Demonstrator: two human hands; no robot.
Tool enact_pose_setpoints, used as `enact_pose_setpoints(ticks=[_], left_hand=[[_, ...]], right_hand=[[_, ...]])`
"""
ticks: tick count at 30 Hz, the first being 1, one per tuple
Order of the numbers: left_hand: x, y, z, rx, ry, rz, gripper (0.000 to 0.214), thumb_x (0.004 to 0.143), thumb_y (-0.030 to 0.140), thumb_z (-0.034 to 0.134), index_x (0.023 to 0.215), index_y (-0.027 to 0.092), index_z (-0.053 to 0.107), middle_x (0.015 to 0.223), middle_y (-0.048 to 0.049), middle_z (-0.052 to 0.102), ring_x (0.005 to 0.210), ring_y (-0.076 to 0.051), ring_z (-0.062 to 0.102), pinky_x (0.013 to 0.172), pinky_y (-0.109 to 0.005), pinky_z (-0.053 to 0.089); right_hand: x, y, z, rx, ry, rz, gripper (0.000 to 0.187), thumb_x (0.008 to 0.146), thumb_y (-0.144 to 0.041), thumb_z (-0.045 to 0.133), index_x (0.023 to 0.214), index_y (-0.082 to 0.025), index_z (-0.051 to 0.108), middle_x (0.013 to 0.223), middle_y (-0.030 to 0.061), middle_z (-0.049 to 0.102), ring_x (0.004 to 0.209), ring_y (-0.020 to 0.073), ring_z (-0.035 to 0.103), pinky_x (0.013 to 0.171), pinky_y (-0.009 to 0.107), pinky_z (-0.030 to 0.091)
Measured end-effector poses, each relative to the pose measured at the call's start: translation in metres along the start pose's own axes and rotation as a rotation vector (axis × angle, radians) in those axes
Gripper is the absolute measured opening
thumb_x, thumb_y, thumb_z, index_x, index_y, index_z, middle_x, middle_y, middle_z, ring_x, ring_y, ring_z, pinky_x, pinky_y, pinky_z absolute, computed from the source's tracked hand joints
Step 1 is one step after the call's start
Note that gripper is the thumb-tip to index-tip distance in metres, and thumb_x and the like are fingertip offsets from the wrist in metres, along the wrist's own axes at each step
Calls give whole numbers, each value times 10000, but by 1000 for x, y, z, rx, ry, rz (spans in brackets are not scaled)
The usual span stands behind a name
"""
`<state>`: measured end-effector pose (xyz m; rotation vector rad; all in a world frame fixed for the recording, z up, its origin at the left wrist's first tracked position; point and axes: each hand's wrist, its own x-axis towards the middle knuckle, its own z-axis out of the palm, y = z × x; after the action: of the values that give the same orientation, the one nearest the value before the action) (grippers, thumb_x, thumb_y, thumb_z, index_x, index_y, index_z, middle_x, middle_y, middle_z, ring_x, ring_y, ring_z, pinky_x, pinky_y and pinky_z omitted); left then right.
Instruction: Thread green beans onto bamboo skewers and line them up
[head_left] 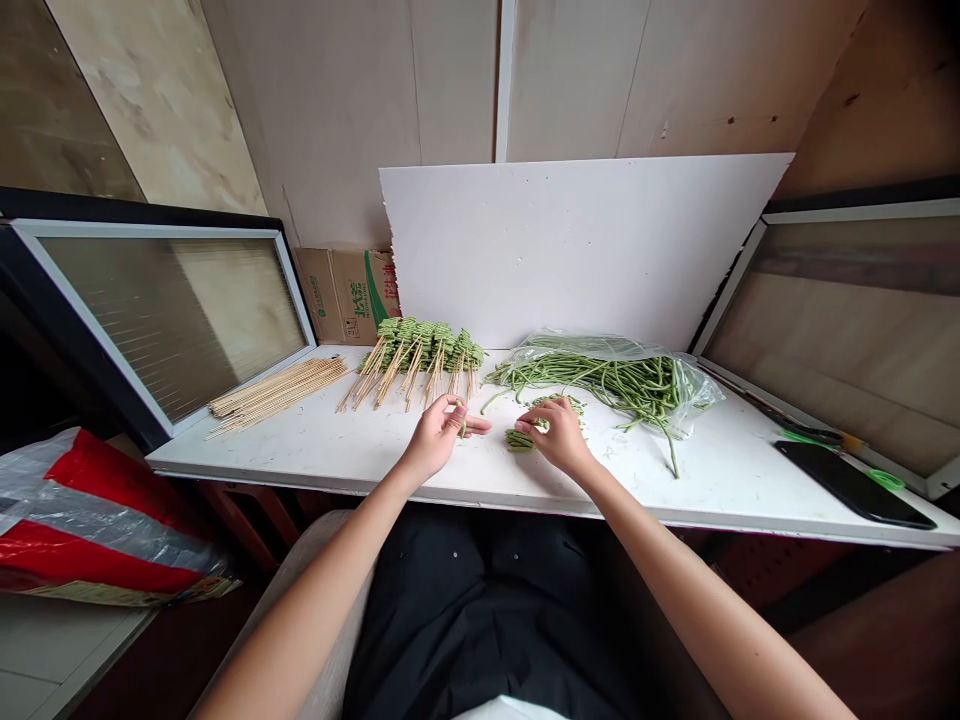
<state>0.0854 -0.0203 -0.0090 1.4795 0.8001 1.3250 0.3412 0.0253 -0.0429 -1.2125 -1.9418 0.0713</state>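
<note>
My left hand rests on the white table, its fingers pinched around a small coil of green bean. My right hand lies just to the right, fingers curled over a small pile of coiled green beans. Behind the hands lies a row of finished bean skewers on bamboo sticks. A heap of long green beans spills from a clear plastic bag at the right.
A bundle of bare bamboo skewers lies at the table's left. A black phone and green-handled items sit at the right edge. A white board leans on the wall, a cardboard box beside it. A red-and-clear bag lies low left.
</note>
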Motion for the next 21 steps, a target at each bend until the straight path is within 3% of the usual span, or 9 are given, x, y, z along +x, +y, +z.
enact_pose_setpoints(ticks=[5,10,12,16,21], left_hand=[[5,-9,-7,-4,75,17,515,859,654,788,936,180,605,1049,-144,800,942,-233,760,836,-340,534],[7,-10,-7,-33,213,4,481,767,553,894,915,140,698,881,-68,736,734,-150,666,716,-293,508],[7,-8,-4,-55,236,-22,500,751,542,910,948,129,707,834,-62,732,751,-169,700,738,-303,527],[4,-3,4,-113,222,-102,529,723,512,943,992,118,715,876,-95,781,853,-211,768,813,-325,563],[0,1,11,-219,153,-155,504,738,467,950,1013,116,715,917,-108,804,899,-203,780,862,-322,580]], right_hand=[[-5,16,9,-94,-79,38,265,960,-474,712,912,-247,839,943,131,779,1051,393,592,892,522,471],[-3,-23,-6,91,-39,-87,352,1019,-537,630,1065,-240,814,1055,125,792,1085,354,621,932,505,510],[-4,-42,-12,172,-29,-178,350,992,-552,681,1139,-254,790,1077,114,795,1085,336,631,938,490,529],[-8,-66,-16,233,63,-345,525,934,-489,793,1398,-283,662,1097,91,803,1065,317,640,948,501,549],[-7,-67,-16,224,189,-402,175,990,-346,740,1149,-282,777,952,81,797,912,285,644,833,474,557]])
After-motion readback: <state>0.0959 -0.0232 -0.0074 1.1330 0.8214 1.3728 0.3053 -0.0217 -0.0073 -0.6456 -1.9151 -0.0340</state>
